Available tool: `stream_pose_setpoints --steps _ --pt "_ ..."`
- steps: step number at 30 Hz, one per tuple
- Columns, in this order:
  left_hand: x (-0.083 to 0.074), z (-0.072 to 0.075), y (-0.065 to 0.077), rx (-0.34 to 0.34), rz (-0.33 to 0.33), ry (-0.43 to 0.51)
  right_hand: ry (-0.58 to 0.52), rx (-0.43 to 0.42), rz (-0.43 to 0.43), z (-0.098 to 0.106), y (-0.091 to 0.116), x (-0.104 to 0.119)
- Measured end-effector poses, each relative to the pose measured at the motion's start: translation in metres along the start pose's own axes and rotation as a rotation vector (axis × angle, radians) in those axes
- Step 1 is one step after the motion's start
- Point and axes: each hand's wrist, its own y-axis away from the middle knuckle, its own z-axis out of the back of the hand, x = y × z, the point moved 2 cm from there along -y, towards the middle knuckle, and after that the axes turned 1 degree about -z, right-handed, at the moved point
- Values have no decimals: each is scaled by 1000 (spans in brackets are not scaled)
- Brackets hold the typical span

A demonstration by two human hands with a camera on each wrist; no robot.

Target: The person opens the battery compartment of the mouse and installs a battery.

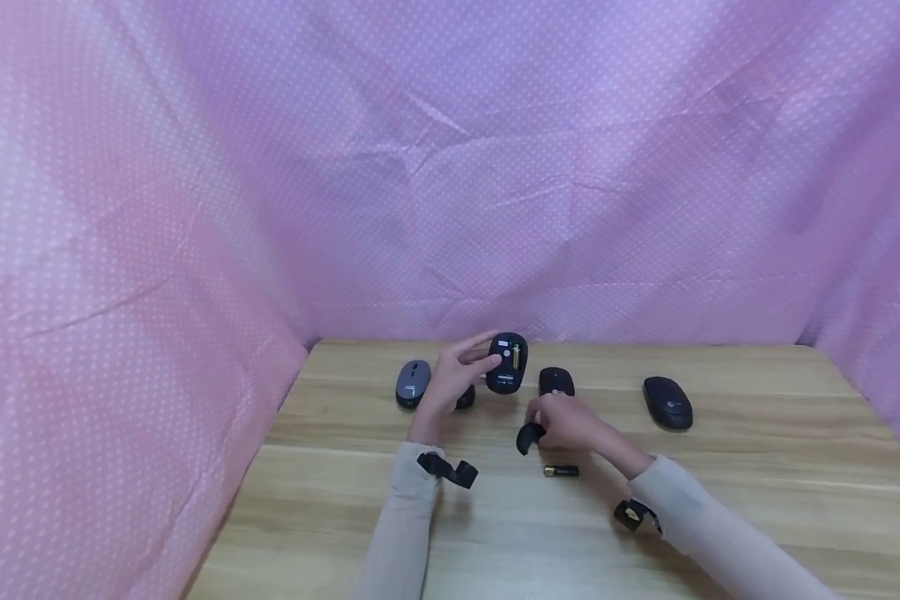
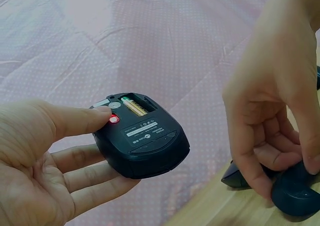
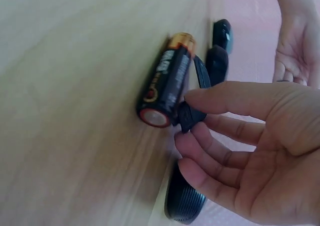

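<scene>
Nearest the head camera, pale sleeves (image 1: 723, 529) lie at about six and four o'clock in the view. The left hand (image 1: 453, 372) holds an upturned black mouse (image 1: 507, 371) between thumb and fingers, long axis near twelve-to-six, a battery (image 2: 135, 107) seated in its uncovered underside. From that mouse, a curved black piece, apparently its cover (image 1: 530, 437), lies between five and six o'clock, pinched by the right hand (image 1: 566, 421); the space between looks unobstructed. A loose battery (image 1: 561, 472) lies at the right hand's six o'clock, nearer that hand, axis nine-to-three. A second black mouse (image 1: 557, 381) sits between three and four o'clock from the held one.
</scene>
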Motion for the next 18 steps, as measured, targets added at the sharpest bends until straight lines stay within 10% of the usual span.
stream_pose_setpoints --steps 18 --pt "0 4 0 -20 -26 13 -435 82 312 40 13 -5"
